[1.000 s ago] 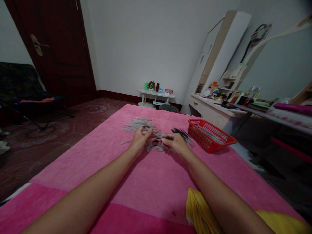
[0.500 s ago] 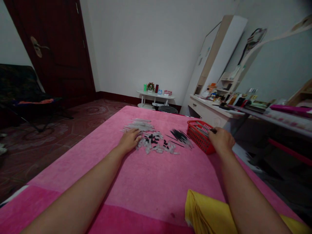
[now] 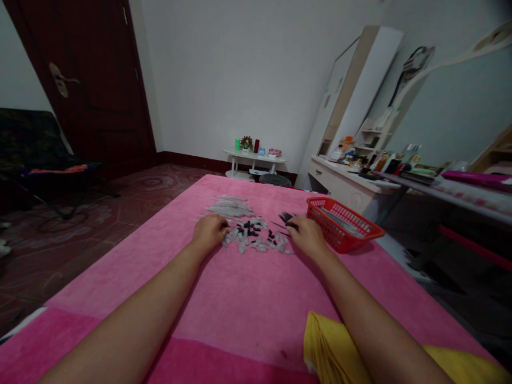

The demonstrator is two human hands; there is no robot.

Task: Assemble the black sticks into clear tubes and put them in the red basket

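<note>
My left hand [image 3: 209, 231] rests on the pink bed cover [image 3: 248, 304] with its fingers curled down at the left edge of a heap of small clear and black pieces [image 3: 258, 239]. A row of long clear tubes [image 3: 230, 206] lies just beyond it. My right hand [image 3: 306, 235] is on the right side of the heap, its fingers bent over a bundle of thin black sticks [image 3: 285, 217]. What either hand holds is hidden under the fingers. A red plastic basket [image 3: 362, 235] with a few long pieces inside stands right of my right hand.
A yellow cloth [image 3: 328, 346] lies under my right forearm. Past the bed's end stand a small white table [image 3: 256, 158] and a dark bin [image 3: 275, 180]. A cluttered white dresser [image 3: 352, 186] is at the right, a dark chair [image 3: 36, 160] and a brown door [image 3: 92, 85] at the left.
My right hand went from the heap out to the red basket and has come back to the black sticks. My left hand stayed at the heap's left edge, now more curled.
</note>
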